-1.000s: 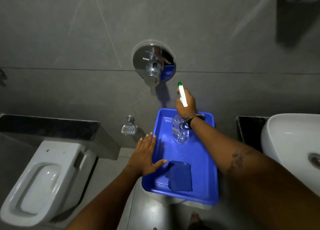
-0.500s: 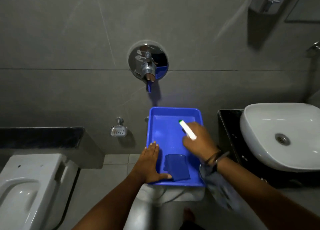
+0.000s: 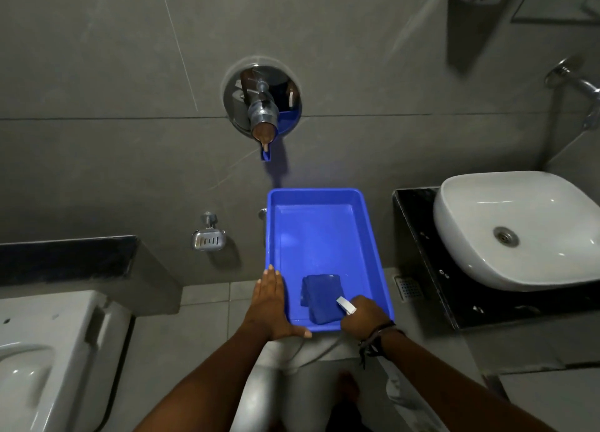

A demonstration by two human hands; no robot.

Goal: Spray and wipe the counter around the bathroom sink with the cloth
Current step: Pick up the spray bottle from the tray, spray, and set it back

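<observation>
A folded blue cloth lies at the near end of a blue tray, which stands on a white support. My left hand grips the tray's near left corner, fingers along the rim and thumb on the front edge. My right hand is at the tray's near right corner, closed on a spray bottle. Only the bottle's white trigger shows, just right of the cloth; its body is hidden below my wrist. The black counter with the white sink is to the right.
A chrome wall tap sits above the tray, and a soap dish is on the wall to its left. A toilet and a dark ledge are at the left. A floor drain lies beside the counter.
My right hand has drawn the spray bottle from the tray's far end back to its near right corner. My left hand has stayed on the tray. The view has shifted toward the sink.
</observation>
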